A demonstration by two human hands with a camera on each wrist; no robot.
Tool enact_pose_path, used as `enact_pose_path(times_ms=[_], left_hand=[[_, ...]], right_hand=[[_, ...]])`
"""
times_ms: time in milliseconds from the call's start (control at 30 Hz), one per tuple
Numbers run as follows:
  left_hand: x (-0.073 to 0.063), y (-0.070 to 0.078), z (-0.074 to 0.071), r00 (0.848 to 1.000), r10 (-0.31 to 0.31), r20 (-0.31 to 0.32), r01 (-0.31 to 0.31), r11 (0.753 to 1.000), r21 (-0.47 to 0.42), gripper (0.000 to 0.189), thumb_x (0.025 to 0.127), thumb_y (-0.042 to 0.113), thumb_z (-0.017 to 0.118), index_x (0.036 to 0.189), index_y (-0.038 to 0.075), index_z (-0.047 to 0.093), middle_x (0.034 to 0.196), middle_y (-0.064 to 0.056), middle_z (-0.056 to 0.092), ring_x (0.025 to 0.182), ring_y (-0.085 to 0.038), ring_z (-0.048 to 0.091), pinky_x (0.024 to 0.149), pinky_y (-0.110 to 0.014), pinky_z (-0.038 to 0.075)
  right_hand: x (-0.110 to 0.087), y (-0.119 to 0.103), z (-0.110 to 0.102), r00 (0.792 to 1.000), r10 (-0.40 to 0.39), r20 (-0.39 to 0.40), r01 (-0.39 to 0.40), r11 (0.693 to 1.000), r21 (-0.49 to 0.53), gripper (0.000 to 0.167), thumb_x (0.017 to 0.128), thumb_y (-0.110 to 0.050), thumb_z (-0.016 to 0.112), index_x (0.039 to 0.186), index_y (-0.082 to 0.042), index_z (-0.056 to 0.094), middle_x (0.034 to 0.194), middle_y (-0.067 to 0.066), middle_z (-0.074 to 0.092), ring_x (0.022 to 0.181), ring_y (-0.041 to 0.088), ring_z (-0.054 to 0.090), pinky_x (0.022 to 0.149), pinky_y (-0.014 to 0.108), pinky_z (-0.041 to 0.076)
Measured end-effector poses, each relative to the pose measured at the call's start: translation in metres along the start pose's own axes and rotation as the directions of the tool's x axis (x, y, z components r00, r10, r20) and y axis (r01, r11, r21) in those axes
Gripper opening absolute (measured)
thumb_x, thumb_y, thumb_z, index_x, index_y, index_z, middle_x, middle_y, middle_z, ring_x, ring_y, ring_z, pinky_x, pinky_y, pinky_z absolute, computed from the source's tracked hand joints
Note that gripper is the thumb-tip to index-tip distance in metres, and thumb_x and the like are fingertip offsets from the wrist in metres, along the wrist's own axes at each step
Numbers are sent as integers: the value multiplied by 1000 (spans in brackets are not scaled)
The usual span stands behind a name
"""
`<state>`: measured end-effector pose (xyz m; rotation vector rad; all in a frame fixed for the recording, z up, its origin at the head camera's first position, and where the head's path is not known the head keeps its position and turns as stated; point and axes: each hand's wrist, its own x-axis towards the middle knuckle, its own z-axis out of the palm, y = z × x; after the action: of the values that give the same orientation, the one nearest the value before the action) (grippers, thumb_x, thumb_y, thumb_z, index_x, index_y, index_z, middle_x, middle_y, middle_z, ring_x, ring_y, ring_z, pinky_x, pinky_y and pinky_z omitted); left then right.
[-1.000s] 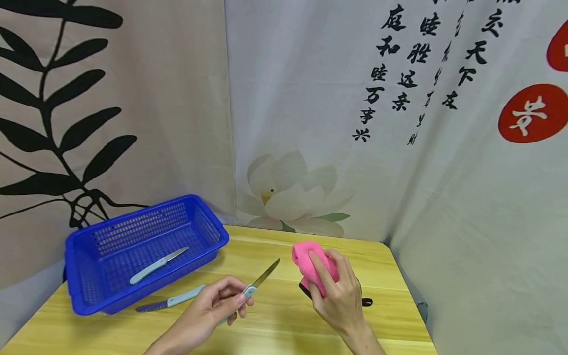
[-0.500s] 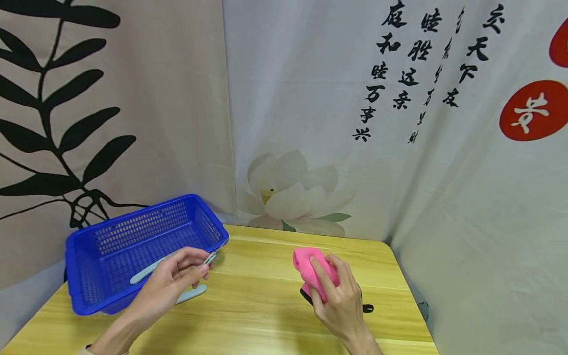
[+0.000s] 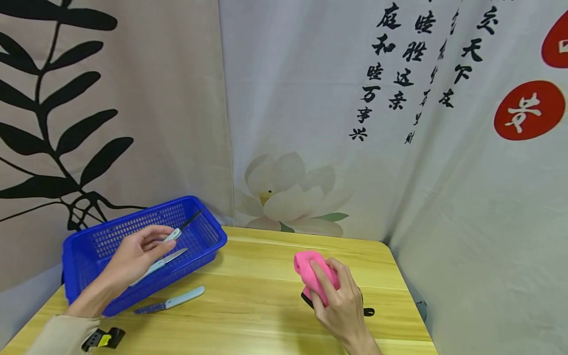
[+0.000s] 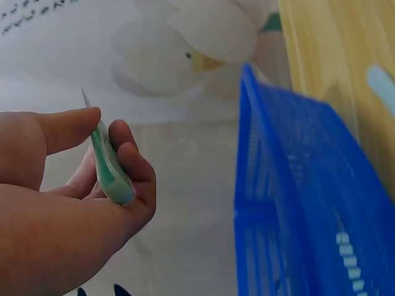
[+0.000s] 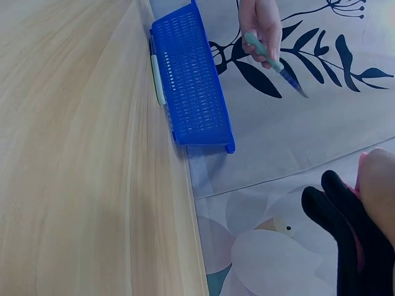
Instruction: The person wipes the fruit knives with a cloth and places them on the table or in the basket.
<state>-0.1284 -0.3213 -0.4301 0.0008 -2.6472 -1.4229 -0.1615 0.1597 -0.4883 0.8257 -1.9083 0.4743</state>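
Note:
My left hand (image 3: pixel 137 251) pinches a knife (image 4: pixel 111 166) by its pale green handle, blade pointing up and away, above the blue basket (image 3: pixel 146 291). The right wrist view shows this knife held higher than the basket's rim. Inside the basket lies a second knife (image 3: pixel 166 260) with a light blue handle. A third knife (image 3: pixel 184 297) lies on the table in front of the basket, its blade dark and speckled. On the right, my right hand (image 3: pixel 339 301) grips a bunched pink cloth (image 3: pixel 312 271) with black edging (image 5: pixel 345 234).
The yellow wood-grain table (image 3: pixel 257 315) extends between the basket and my right hand. Behind it hangs a pale curtain (image 3: pixel 301 108) printed with leaves, a flower and writing. A black band with a yellow patch (image 3: pixel 104 340) is on my left wrist.
My left hand has carried the knife leftward from the middle of the table to above the basket. The right hand stays nearly still with the cloth.

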Motion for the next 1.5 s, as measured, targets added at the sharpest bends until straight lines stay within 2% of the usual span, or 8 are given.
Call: enact_pose_path(times_ms=[167,233,567,800,967,1100,1233,1500], left_hand=[[15,-16,-14,1000,11,-19,-8,992,122,48,117,38,65,153,6,61,143,-22,72,132,-39,71,83,-16,57],[21,-21,-19,1000,17,-19,-13,988,156,46,117,35,65,151,5,62,141,-22,73,132,-45,69,83,-20,57],[42,-39,-42,1000,22,-21,-15,959,284,37,117,24,65,145,0,64,142,-35,67,115,-42,69,76,-35,56],[52,-44,-50,1000,-4,-8,7,948,318,38,118,23,62,146,-2,61,145,-39,64,124,-52,66,86,-55,59],[56,-50,-52,1000,-25,-2,24,947,320,39,118,23,61,146,-4,59,144,-39,64,122,-54,67,86,-60,58],[57,-55,-52,999,-37,2,34,947,320,50,120,28,57,153,-8,53,148,-41,61,131,-58,62,94,-68,57],[59,-57,-51,999,-32,16,24,937,348,69,120,43,54,164,-9,43,161,-43,49,146,-65,48,108,-80,47],[59,-53,-47,997,-17,69,-13,913,408,102,113,59,61,177,-5,15,175,-48,20,154,-76,27,113,-94,33]], right_hand=[[-1,1,-1,1000,11,22,-11,1000,-8,61,80,-17,78,141,-14,78,125,22,70,101,31,69,71,45,65],[-2,1,-2,999,16,28,-16,1000,-8,60,80,-17,79,140,-14,78,125,22,70,100,31,69,70,44,64],[-5,2,-1,999,16,29,-16,1000,-4,59,82,-18,78,141,-13,78,126,22,70,101,31,70,71,44,65],[-6,2,0,1000,9,26,-9,1000,-2,54,87,-20,76,140,-13,78,126,22,70,101,32,70,71,44,66],[-6,1,1,1000,9,26,-9,1000,1,54,86,-20,76,140,-13,79,126,22,71,100,31,69,70,43,65],[-7,1,1,999,12,35,-12,1000,1,47,94,-23,72,140,-13,79,126,22,70,100,31,69,70,42,64],[-8,1,2,999,12,39,-12,1000,1,41,104,-28,64,139,-13,79,126,22,70,100,31,69,70,42,64],[-8,-1,3,999,14,49,-14,1000,3,41,102,-27,65,139,-13,79,126,21,70,101,30,69,70,42,65]])
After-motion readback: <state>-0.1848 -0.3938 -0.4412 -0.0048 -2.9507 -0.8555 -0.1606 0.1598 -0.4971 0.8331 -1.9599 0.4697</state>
